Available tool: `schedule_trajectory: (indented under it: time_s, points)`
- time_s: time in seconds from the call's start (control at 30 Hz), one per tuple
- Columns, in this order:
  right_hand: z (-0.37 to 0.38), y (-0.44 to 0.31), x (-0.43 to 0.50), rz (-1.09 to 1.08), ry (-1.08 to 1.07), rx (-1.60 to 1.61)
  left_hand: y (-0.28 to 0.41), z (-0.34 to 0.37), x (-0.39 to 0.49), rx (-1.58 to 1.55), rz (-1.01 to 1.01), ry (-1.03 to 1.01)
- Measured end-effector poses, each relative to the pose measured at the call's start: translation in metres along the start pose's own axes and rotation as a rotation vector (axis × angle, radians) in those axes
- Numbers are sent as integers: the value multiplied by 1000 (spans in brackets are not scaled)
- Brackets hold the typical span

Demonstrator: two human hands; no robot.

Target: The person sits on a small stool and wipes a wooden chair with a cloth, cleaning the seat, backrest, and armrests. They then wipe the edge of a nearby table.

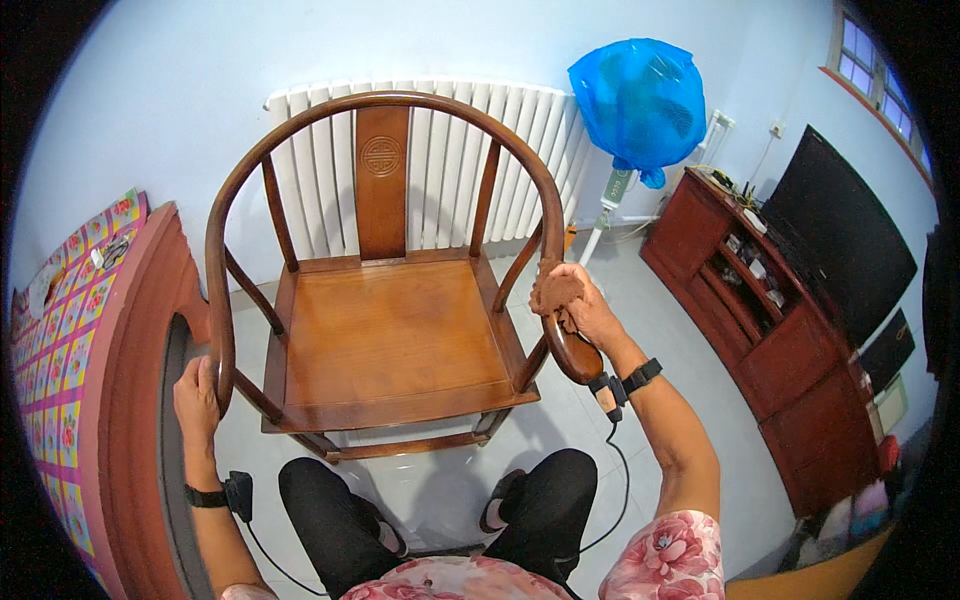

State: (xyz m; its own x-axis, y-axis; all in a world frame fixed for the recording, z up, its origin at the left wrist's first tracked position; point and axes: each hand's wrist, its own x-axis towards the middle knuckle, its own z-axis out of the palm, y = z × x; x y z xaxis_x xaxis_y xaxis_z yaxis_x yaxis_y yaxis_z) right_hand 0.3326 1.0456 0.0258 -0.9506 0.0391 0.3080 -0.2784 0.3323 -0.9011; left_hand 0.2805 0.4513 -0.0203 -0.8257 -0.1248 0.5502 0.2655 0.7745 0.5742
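Note:
Before me stands a wooden horseshoe-back armchair [397, 322] with a flat seat and a round carved medallion [382, 155] on its back splat. My right hand [596, 311] presses a crumpled brown cloth [556, 292] around the curved armrest on the right, just above its rounded end. On the other side, my left hand [196, 396] grips the front end of the left armrest [217, 322]; its fingertips are partly hidden. Both wrists carry black straps with small devices and cables.
A white radiator [442, 172] is behind the chair. To its right, a blue plastic bag [637, 105] covers a stand fan's head. A red-brown cabinet [757, 352] with a black television [844, 232] lines the right wall. Close on the left is a table with a checked floral cover [64, 375].

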Motion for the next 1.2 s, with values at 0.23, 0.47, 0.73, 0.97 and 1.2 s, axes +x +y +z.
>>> schedule_trajectory:
  time_s: [0.23, 0.47, 0.73, 0.97, 1.2]
  points:
    - [-17, 13, -69, -68, -20, -197, -7, 1, 2, -19, -70, -43]
    - [0, 29, -115, 230, 314, 539, -3, 0, 5, -28, -58, -49]
    - [58, -17, -137, 151, 198, 491, -59, -20, 80, -23, -21, 24]
    - [121, -42, -175, 231, 66, 658, -121, -25, 124, 58, -78, 82]
    - [148, -38, -193, 114, -124, 511, -156, -34, 109, 99, -114, 104]
